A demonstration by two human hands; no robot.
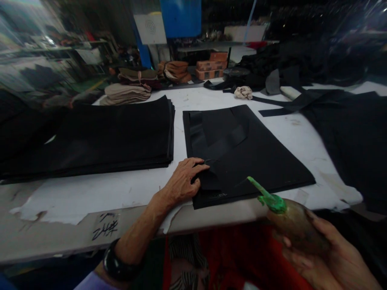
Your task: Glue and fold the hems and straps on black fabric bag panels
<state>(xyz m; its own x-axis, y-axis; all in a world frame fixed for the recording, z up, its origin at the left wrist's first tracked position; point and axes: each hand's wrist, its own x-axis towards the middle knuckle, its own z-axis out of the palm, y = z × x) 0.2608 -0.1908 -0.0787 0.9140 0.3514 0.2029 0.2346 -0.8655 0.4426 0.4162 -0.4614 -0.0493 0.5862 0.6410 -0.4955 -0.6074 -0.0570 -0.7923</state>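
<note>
My left hand (185,180) lies on the left edge of a stack of black sheets (269,155), fingers stretched out over a small black piece near its front corner. Smaller black pieces rest on top of that stack, one of them shiny. In my right hand (329,251), fingers wrapped round it, is a brownish squeeze bottle (299,225) with a green nozzle (260,189). The nozzle points up and left, over the front edge of the stack. Some pale marks show on the sheet close to that edge.
A thicker pile of black sheets (121,137) lies to the left. More black material (356,133) hangs over the right side. Folded cloths (128,93), orange boxes (211,66) and a crumpled beige ball (243,92) stand at the back of the white-covered table (121,193).
</note>
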